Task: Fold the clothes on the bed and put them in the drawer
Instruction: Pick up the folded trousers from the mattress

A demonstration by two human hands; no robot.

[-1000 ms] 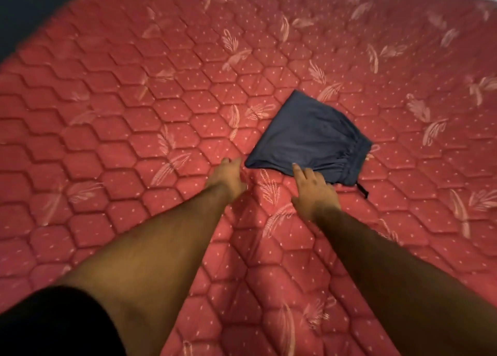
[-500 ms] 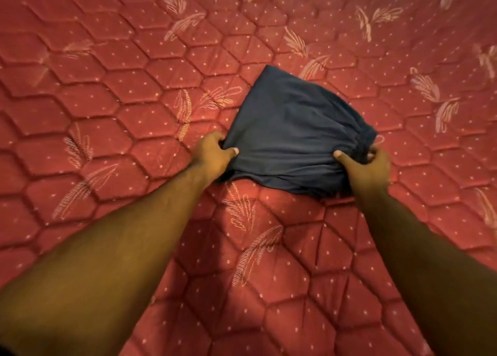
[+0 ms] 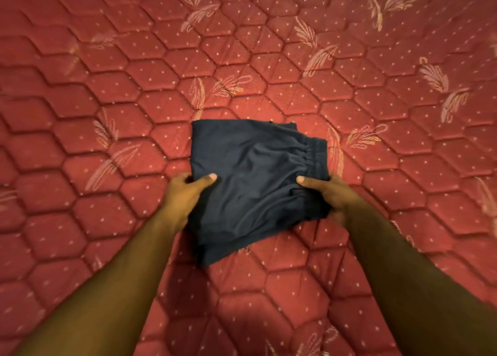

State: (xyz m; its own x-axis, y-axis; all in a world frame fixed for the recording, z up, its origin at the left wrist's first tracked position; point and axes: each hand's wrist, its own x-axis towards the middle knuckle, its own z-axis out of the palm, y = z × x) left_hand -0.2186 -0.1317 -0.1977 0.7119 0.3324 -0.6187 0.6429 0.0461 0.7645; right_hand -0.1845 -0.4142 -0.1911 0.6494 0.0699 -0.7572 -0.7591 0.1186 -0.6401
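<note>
A folded pair of dark navy shorts (image 3: 255, 172) with a gathered elastic waistband at its right side is held over the red quilted bed (image 3: 134, 86). My left hand (image 3: 185, 191) grips the left edge, thumb on top and fingers underneath. My right hand (image 3: 330, 194) grips the right edge just below the waistband, thumb on top. The near corner of the shorts hangs down toward me, off the mattress. No drawer is in view.
The red mattress with a hexagon quilt pattern and pale feather prints fills the whole view. No other clothes show on it.
Both hands went from resting beside the shorts to gripping its two sides. The shorts have been lifted and drawn toward me, turned squarer to the view.
</note>
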